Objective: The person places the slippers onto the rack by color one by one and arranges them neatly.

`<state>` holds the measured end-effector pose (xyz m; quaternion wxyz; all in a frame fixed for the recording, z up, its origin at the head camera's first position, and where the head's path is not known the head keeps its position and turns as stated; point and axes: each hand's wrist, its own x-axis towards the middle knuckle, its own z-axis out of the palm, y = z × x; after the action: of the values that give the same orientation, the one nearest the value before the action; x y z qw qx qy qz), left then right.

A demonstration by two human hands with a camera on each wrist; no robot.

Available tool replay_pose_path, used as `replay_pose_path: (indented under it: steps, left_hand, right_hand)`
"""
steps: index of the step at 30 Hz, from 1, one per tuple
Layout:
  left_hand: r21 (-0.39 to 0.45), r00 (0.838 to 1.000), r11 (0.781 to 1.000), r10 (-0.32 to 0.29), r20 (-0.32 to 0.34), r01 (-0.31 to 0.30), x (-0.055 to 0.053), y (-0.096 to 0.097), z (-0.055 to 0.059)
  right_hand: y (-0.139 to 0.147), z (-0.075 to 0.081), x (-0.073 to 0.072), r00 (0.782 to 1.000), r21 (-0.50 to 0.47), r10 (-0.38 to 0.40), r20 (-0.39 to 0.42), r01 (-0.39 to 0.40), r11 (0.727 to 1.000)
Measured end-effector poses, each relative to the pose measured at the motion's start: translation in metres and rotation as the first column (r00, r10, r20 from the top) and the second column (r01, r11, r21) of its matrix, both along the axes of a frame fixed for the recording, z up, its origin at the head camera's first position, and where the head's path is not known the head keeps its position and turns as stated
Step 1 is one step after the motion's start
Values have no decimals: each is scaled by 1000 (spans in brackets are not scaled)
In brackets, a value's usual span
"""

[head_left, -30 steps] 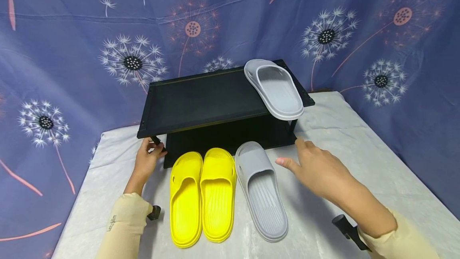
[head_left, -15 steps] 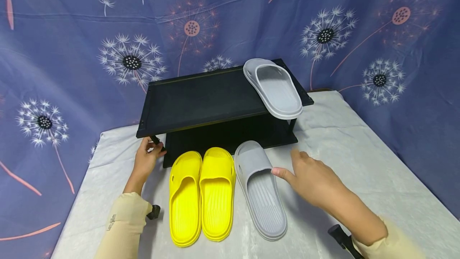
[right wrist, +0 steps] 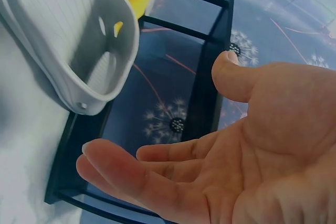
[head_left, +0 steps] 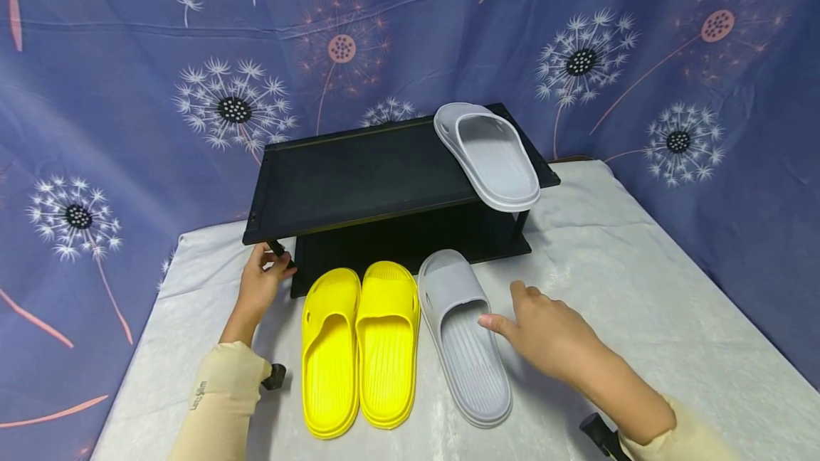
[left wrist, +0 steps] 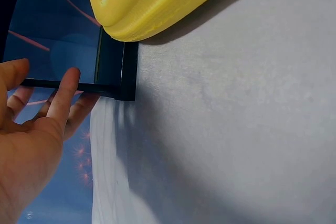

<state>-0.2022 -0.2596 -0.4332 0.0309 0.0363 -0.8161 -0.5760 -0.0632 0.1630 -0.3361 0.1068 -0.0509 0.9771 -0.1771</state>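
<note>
Right hand (head_left: 551, 333): empty, fingers loose. Grey slipper (head_left: 468, 347) just off at nine o'clock, on the cloth (head_left: 615, 269); yellow slippers (head_left: 387, 354) beyond, same bearing. Rack (head_left: 359, 180) at ten; second grey slipper (head_left: 493, 159) atop it, at eleven. Left hand (head_left: 258, 289), far at nine, holds rack's side. Judgement: pinch the strap (head_left: 453, 289) squarely, spare the yellow neighbour, keep rack braced. Thumb covers slipper's edge; lower shelf (head_left: 391, 244) partly hidden.

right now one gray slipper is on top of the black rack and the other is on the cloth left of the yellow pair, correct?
No: the head view shows the gray slipper on the cloth right of the yellow pair, not left. The other gray one is on the rack, as you say.
</note>
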Motion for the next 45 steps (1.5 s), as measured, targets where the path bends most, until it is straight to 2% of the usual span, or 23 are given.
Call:
replay_pose_path:
  steps: [17, 33, 45]
  left_hand:
    - [18, 1000, 1000, 7, -14, -7, 0, 1, 0]
    - [14, 1000, 1000, -4, -27, 5, -1, 0, -2]
    - [4, 1000, 1000, -8, -19, 8, 0, 1, 1]
  right_hand:
    - [-7, -22, 5, 995, 11, -13, 96, 12, 1000]
    - [-7, -32, 8, 995, -4, 10, 103, -10, 1000]
    - [-10, -41, 12, 990, -25, 28, 142, -24, 999]
